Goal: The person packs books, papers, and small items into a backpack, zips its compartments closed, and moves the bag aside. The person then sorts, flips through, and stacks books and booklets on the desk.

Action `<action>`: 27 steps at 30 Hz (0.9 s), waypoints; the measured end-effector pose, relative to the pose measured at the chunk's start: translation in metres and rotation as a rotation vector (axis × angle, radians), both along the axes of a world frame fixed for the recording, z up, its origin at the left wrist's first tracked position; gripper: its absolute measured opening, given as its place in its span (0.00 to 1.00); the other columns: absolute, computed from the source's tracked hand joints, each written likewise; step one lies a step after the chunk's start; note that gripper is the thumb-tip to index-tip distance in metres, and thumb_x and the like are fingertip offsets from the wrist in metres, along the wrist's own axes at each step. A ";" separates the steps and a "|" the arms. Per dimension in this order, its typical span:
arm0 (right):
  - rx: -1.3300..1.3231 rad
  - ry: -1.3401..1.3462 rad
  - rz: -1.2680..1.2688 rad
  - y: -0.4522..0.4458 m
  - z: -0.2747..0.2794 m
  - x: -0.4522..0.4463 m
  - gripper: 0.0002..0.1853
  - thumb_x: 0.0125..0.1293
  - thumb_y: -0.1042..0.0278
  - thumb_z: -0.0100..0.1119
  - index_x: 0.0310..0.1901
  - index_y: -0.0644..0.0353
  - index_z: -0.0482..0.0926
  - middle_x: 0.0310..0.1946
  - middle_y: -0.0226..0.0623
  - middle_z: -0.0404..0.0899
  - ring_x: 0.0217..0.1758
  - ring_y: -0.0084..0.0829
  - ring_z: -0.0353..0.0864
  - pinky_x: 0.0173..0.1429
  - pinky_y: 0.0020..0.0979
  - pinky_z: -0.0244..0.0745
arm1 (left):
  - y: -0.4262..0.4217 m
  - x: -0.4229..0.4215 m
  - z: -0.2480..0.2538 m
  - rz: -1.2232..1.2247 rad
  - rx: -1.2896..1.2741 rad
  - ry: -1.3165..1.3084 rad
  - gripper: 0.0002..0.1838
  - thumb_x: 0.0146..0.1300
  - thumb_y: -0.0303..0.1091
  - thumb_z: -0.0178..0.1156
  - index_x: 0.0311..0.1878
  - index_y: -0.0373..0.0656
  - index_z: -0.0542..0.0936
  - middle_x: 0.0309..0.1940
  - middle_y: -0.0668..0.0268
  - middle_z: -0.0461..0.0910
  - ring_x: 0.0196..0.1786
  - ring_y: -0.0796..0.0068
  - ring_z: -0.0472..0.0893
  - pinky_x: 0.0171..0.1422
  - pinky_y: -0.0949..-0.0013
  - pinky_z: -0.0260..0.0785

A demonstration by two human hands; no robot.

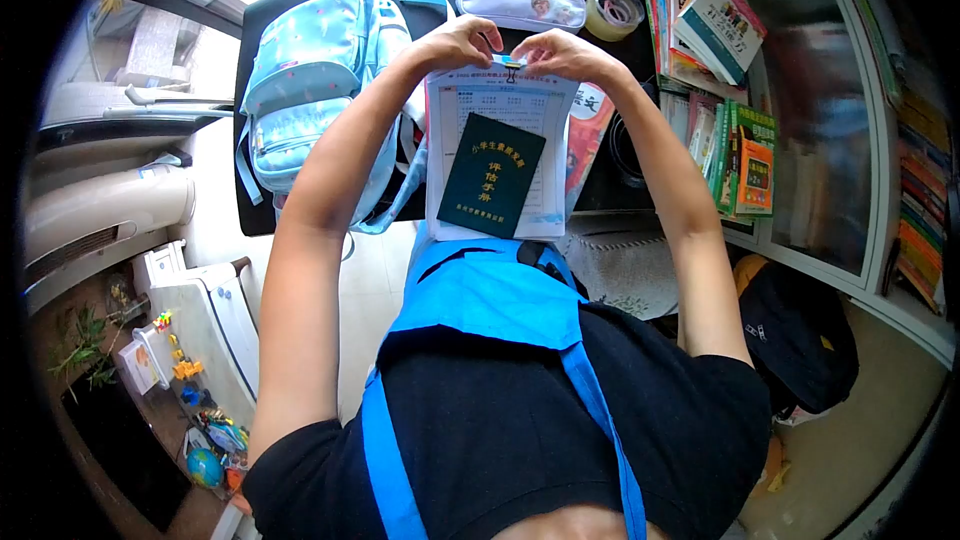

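A stack of printed papers point(545, 140) stands at the desk edge, and a blue binder clip point(511, 64) sits at the middle of its top edge. A dark green booklet with gold lettering point(492, 177) lies on the front sheet. My left hand point(462, 44) has its fingers curled at the top edge, left of the clip. From the other side my right hand point(563, 54) pinches the top edge, its fingertips close to the clip. The fingertips behind the papers are partly hidden.
A light blue backpack point(308, 80) lies left on the black desk. Behind are a pencil case point(521, 5) and a roll of tape point(614, 15). A red-covered book point(590, 130) lies beside the papers. Several books point(720, 30) are stacked right, near a glass-door cabinet point(822, 130).
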State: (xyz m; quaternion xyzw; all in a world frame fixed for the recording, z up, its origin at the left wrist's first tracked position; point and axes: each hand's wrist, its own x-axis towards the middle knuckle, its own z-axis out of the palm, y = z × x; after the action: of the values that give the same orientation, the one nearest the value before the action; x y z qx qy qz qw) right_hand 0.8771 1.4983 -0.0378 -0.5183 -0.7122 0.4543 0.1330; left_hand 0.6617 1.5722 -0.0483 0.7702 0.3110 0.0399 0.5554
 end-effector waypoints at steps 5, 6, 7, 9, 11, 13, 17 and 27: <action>-0.037 0.037 0.091 0.014 -0.016 -0.007 0.13 0.59 0.64 0.62 0.42 0.62 0.82 0.28 0.32 0.80 0.32 0.22 0.77 0.42 0.27 0.71 | -0.008 -0.004 -0.001 0.070 -0.013 -0.102 0.14 0.53 0.28 0.62 0.44 0.40 0.77 0.36 0.57 0.83 0.41 0.67 0.82 0.48 0.64 0.73; -0.036 -0.025 0.062 0.016 -0.023 -0.008 0.14 0.58 0.62 0.62 0.41 0.63 0.82 0.29 0.34 0.81 0.33 0.24 0.78 0.43 0.28 0.72 | -0.012 -0.003 -0.001 0.148 0.208 -0.035 0.14 0.54 0.29 0.61 0.44 0.40 0.77 0.36 0.57 0.83 0.42 0.65 0.82 0.49 0.63 0.73; -0.038 -0.025 0.064 0.018 -0.031 -0.008 0.14 0.58 0.62 0.62 0.41 0.63 0.82 0.29 0.34 0.81 0.33 0.24 0.78 0.43 0.28 0.72 | -0.015 -0.002 0.000 0.224 0.428 0.034 0.14 0.55 0.31 0.60 0.45 0.39 0.77 0.37 0.57 0.83 0.43 0.64 0.82 0.50 0.62 0.73; 0.018 -0.230 -0.068 0.017 -0.044 -0.007 0.13 0.59 0.62 0.61 0.39 0.64 0.82 0.30 0.40 0.82 0.33 0.31 0.80 0.44 0.32 0.73 | -0.019 -0.008 -0.009 0.387 0.650 0.012 0.16 0.55 0.33 0.60 0.48 0.40 0.77 0.42 0.55 0.81 0.47 0.61 0.81 0.53 0.63 0.72; 0.444 -0.418 -0.244 0.006 -0.055 -0.004 0.16 0.56 0.58 0.62 0.45 0.55 0.81 0.41 0.42 0.80 0.50 0.44 0.77 0.52 0.43 0.72 | -0.023 -0.025 -0.018 0.500 0.699 -0.083 0.17 0.56 0.33 0.61 0.49 0.39 0.76 0.43 0.54 0.81 0.47 0.61 0.81 0.53 0.64 0.72; 0.640 -0.329 -0.411 -0.005 -0.053 0.003 0.18 0.56 0.57 0.62 0.46 0.55 0.80 0.40 0.42 0.79 0.50 0.44 0.76 0.52 0.42 0.72 | -0.051 -0.047 -0.004 0.603 0.641 -0.160 0.16 0.56 0.32 0.60 0.46 0.36 0.77 0.39 0.53 0.80 0.41 0.62 0.81 0.48 0.65 0.73; 0.604 -0.117 -0.484 -0.071 -0.047 0.012 0.10 0.58 0.70 0.59 0.39 0.66 0.80 0.31 0.43 0.81 0.31 0.33 0.81 0.37 0.31 0.75 | -0.118 -0.095 -0.028 0.812 0.436 -0.156 0.12 0.58 0.30 0.60 0.44 0.37 0.76 0.31 0.61 0.80 0.31 0.71 0.80 0.37 0.69 0.72; 0.038 0.048 -0.792 -0.214 -0.106 -0.036 0.22 0.59 0.58 0.60 0.50 0.65 0.74 0.40 0.52 0.78 0.43 0.49 0.79 0.49 0.41 0.72 | -0.229 -0.103 -0.078 0.890 0.049 0.059 0.30 0.55 0.44 0.66 0.52 0.29 0.72 0.45 0.48 0.79 0.49 0.62 0.80 0.53 0.65 0.71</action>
State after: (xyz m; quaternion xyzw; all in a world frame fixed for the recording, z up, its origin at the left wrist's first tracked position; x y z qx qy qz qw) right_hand 0.8415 1.2838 -0.1436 -0.7398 -0.4621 0.3663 0.3241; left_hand 0.5586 1.3428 -0.1259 0.5752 0.6269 0.2601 0.4567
